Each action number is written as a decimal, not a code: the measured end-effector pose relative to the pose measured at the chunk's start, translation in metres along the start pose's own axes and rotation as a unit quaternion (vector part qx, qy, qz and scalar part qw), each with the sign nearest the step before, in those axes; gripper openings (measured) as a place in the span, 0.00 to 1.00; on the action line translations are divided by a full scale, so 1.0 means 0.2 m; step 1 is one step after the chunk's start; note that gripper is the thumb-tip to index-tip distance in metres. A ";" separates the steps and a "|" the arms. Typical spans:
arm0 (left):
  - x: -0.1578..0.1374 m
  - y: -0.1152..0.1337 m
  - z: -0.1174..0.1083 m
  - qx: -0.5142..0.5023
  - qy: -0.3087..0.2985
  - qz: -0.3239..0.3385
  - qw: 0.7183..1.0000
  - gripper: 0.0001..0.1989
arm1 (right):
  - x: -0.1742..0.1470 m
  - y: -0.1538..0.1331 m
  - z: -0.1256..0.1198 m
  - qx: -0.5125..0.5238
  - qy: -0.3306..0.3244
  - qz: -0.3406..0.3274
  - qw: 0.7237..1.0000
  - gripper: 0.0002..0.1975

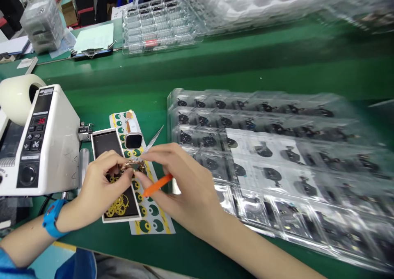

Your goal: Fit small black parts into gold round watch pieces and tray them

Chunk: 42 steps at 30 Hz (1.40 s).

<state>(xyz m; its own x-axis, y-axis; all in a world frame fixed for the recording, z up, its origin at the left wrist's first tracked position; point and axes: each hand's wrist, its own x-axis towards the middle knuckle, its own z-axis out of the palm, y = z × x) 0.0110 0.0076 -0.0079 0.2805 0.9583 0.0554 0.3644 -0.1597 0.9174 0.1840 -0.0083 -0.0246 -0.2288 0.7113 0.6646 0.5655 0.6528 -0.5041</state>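
Note:
My left hand (103, 182), with a blue wristband, pinches a small copper-coloured round part (133, 164) above a shallow white-rimmed tray. My right hand (192, 184) has its fingertips at the other side of that part and holds an orange stick-like tool (157, 185) between thumb and fingers. A thin, pointed silver piece (154, 138) shows beyond the right fingertips; whether it belongs to a tool in the hand, I cannot tell. Yellow ring-shaped pieces (118, 206) lie in the tray (106, 139) under my hands. The part's details are mostly hidden by fingers.
A sticker sheet (154, 225) lies beside the tray, with a smartwatch (133, 139) on it. A white tape dispenser (58, 147) stands at left. Clear blister trays (209, 164) of dark round parts fill the right. Behind are a clipboard (95, 39) and more plastic trays (160, 24).

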 end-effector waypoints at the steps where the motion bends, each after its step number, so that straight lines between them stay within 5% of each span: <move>1: 0.00 0.00 0.00 -0.037 0.000 -0.030 0.999 0.03 | -0.01 -0.01 -0.01 -0.033 0.024 -0.033 0.999 0.06; 6: 0.01 0.01 0.01 -0.273 -0.020 -0.189 0.943 0.12 | -0.06 -0.05 -0.02 -0.127 0.068 -0.223 0.964 0.07; 8: 0.00 0.01 0.02 -0.320 -0.037 -0.214 0.922 0.14 | -0.05 -0.05 -0.01 -0.165 0.058 -0.215 0.961 0.06; 12: -0.04 0.02 0.04 -0.363 -0.070 -0.200 0.907 0.16 | -0.03 -0.02 0.02 -0.152 0.036 -0.098 0.983 0.05; 25: -0.10 -0.04 0.07 -0.229 -0.063 -0.127 0.963 0.09 | -0.03 0.01 0.03 -0.092 -0.002 -0.128 0.988 0.04; 30: -0.12 -0.06 0.08 -0.235 -0.060 -0.130 0.962 0.08 | -0.04 0.03 0.03 -0.132 -0.012 -0.178 0.975 0.04; 42: -0.14 -0.07 0.08 -0.171 -0.046 -0.109 0.978 0.08 | -0.05 -0.02 0.06 -0.156 0.026 -0.142 0.977 0.05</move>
<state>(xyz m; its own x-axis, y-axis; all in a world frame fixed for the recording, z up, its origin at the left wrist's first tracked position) 0.0128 -0.0204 -0.0287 0.3140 0.9327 -0.1776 0.1106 0.1498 0.9825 0.1748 -0.0154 -0.0352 -0.3753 0.4940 0.7842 0.7010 0.7049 -0.1085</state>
